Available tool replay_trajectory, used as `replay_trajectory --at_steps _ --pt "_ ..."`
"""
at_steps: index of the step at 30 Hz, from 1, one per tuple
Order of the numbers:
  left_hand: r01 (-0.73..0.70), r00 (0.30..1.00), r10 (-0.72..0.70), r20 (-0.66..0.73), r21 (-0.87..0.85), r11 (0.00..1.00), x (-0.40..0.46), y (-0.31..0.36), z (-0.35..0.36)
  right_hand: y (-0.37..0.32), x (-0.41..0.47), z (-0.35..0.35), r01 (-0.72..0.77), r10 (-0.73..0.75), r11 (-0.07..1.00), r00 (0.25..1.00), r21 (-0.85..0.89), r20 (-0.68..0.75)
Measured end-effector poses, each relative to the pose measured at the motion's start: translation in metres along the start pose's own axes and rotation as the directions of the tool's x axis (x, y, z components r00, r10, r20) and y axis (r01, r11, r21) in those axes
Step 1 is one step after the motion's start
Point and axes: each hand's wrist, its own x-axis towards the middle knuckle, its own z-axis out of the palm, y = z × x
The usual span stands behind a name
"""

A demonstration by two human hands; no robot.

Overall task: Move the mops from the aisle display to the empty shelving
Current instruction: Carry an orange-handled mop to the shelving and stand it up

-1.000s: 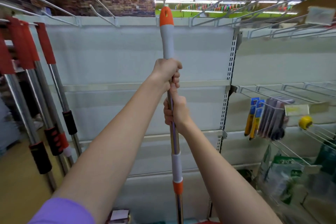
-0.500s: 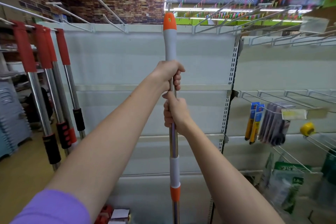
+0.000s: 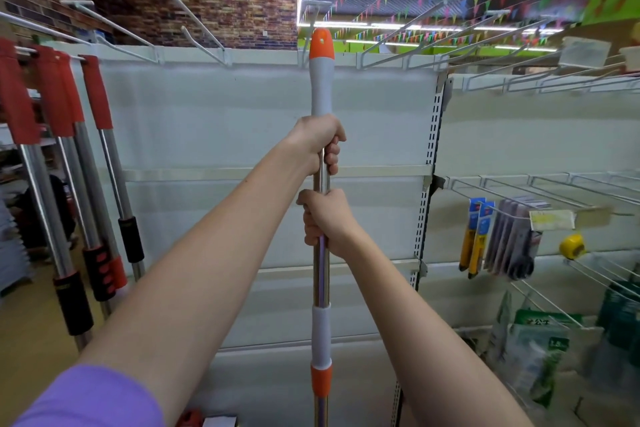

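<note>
I hold one mop (image 3: 321, 288) upright in front of the shelving (image 3: 263, 135), its pole straight up and down. My left hand (image 3: 317, 140) sits higher, fingers (image 3: 333, 152) curled tight round the steel pole just under the grey grip. My right hand (image 3: 325, 222) wraps the pole right below it, a short stretch of bare steel showing between the two. The orange cap (image 3: 321, 44) reaches the top edge of the back panel, level with the row of white hooks (image 3: 194, 21) that jut out toward me. One hook hangs just left of the cap; others fan out to its right. The panel behind the pole is bare, with two flat rails (image 3: 214, 173) crossing it. On my left, red-handled mops (image 3: 55, 156) hang close together from a rail, well apart from my pole. On my right, past the slotted upright (image 3: 429, 163), wire shelves (image 3: 540, 184) carry packaged tools (image 3: 498, 239) and a yellow tape measure (image 3: 572, 246). The mop's head is out of view below.
</note>
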Motion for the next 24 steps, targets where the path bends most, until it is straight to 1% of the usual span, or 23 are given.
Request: replay_trajectory --at_steps 10,19,24 --pt "0.004 1.0 -0.004 0.006 -0.003 1.0 -0.001 0.0 -0.006 0.003 0.0 0.005 0.022 -0.022 1.0 0.999 0.006 -0.027" --pt "0.053 0.999 -0.054 0.009 0.018 0.998 0.001 -0.002 -0.006 0.006 0.008 0.005 -0.011 0.011 1.0 1.0 -0.029 -0.003" --pt "0.053 0.999 -0.053 0.009 0.018 0.998 0.008 0.0 -0.008 0.003 0.017 0.004 -0.02 0.021 0.999 1.0 -0.03 0.005"
